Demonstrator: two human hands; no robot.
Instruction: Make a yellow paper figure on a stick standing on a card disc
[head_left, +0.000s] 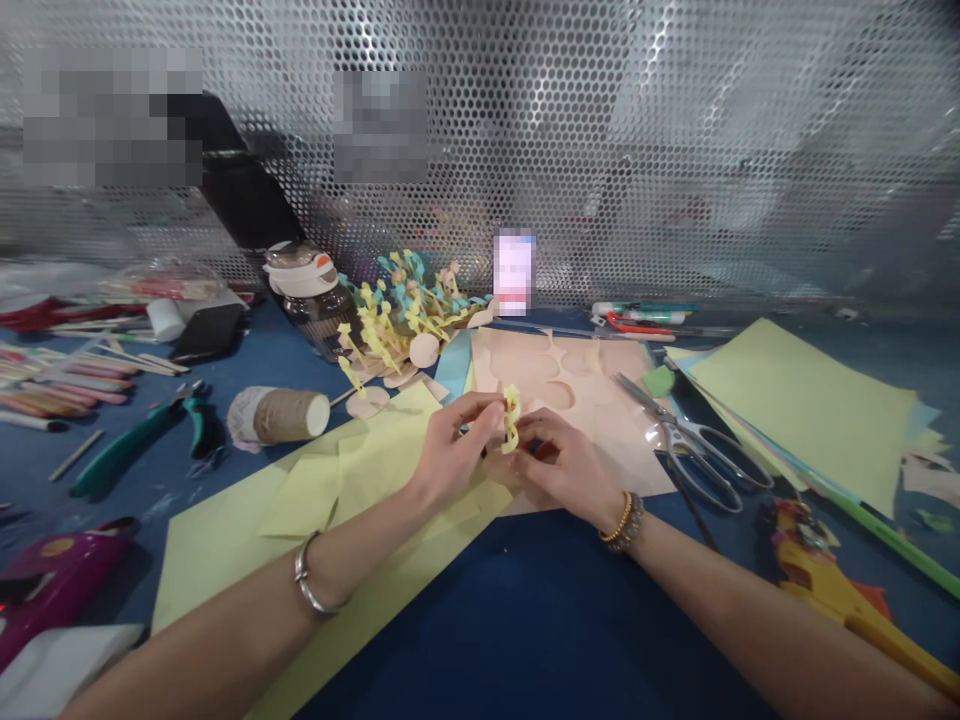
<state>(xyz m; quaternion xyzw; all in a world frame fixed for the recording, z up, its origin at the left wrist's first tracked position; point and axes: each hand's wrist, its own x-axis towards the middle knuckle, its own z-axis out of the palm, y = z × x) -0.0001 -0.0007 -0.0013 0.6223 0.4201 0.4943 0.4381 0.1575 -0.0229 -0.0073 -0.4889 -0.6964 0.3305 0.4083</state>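
The left hand (457,447) and the right hand (561,462) are held close together above a peach paper sheet (592,362) with round holes, and between them is a folded yellow paper strip (511,420). The left hand pinches the strip from the side, and the right hand is curled and grasps its lower end, so the 2 hands keep it lifted and steady in the air. This lower end is hidden by the right hand, and a small dark red shape (545,450) there is hard to make out. Scissors (694,445) lie just beside the peach sheet, within easy reach of the right hand, and a yellow paper sheet (337,500) lies under the left forearm (225,640). Farther ahead is a bunch of yellow and blue paper strips (405,310), beside a jar (311,300). Green pliers (142,450) lie well to the left. The phone (514,272) is blurred, so its screen cannot be read.
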